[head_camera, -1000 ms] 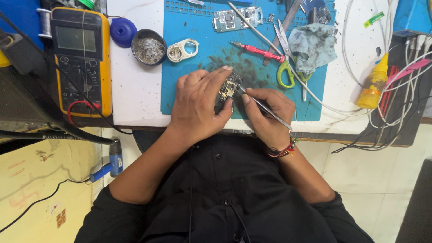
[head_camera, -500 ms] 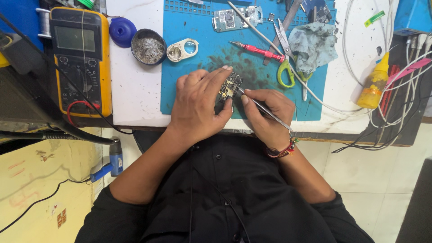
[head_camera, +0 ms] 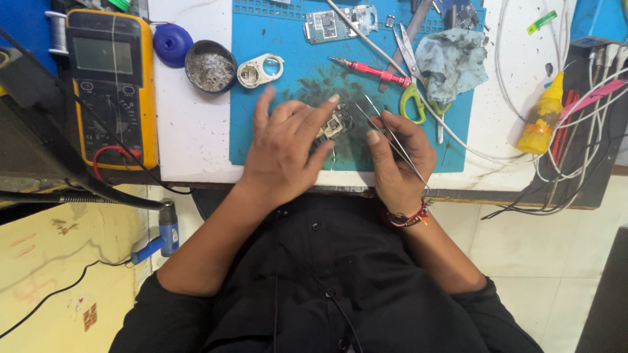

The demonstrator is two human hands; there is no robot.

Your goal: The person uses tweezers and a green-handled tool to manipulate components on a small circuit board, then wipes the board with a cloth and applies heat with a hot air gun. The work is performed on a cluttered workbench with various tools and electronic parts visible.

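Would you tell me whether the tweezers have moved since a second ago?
Yes: the tweezers have lifted off the small circuit board, tips now nearer the red screwdriver.

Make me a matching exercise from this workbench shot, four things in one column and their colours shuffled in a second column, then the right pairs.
Things:
1. multimeter
2. screwdriver
3. work mat
4. scissors handles

Colours:
A. blue
B. green
C. yellow and black
D. red

Pairs: 1-C, 2-D, 3-A, 4-B
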